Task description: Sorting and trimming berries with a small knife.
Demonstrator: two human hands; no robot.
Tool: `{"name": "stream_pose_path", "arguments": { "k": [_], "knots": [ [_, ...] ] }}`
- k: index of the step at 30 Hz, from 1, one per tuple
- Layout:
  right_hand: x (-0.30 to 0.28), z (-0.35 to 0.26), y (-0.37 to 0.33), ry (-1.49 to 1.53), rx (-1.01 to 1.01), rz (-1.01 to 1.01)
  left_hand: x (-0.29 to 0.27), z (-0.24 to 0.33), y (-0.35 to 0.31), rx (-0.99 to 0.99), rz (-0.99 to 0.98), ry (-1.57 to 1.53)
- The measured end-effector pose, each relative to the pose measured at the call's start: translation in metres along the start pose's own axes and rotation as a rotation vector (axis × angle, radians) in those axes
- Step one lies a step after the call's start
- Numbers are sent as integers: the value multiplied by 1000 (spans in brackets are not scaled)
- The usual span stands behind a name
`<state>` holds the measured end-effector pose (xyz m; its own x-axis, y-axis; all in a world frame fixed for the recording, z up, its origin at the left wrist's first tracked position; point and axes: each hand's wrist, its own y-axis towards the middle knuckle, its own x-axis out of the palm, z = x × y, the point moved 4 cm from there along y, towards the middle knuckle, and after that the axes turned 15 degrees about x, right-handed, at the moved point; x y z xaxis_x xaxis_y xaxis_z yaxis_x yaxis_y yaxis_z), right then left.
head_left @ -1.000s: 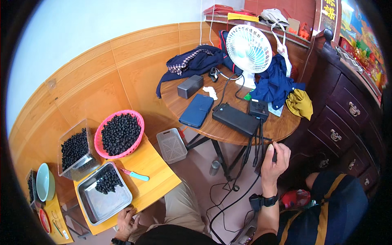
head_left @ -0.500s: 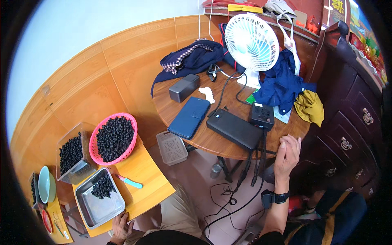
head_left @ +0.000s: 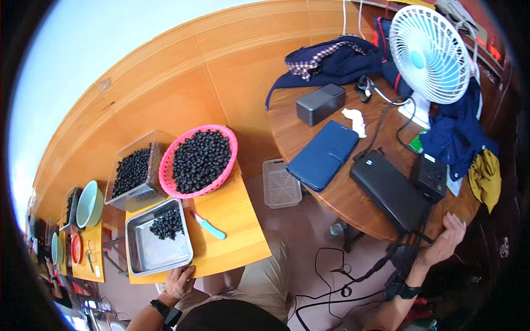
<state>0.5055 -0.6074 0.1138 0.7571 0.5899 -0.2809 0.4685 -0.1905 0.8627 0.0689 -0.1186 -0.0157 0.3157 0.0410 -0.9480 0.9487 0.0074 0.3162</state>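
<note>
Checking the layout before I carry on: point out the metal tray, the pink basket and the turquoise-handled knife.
Metal tray (head_left: 152, 250): head view, on its bare inner bottom.
Pink basket (head_left: 234, 149): head view, on the right side of its rim.
Turquoise-handled knife (head_left: 211, 228): head view, on its handle.

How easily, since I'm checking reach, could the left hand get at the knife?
Likely yes: the left hand is at the edge of the yellow table, by the tray, and nothing seems to block its way to the knife.
</note>
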Motion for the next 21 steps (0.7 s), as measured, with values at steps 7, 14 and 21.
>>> {"name": "stream_pose_path", "arguments": {
  "k": [7,14,21],
  "knots": [
    [3,2,-4,-1,3,2,6,-2,-5,-8,-6,34],
    [5,11,-8,1,-7,0,5,0,-2,-12,-38,81],
    [4,10,-8,-4,15,-9,7,-1,-2,2,-22,71]
  ]
}}
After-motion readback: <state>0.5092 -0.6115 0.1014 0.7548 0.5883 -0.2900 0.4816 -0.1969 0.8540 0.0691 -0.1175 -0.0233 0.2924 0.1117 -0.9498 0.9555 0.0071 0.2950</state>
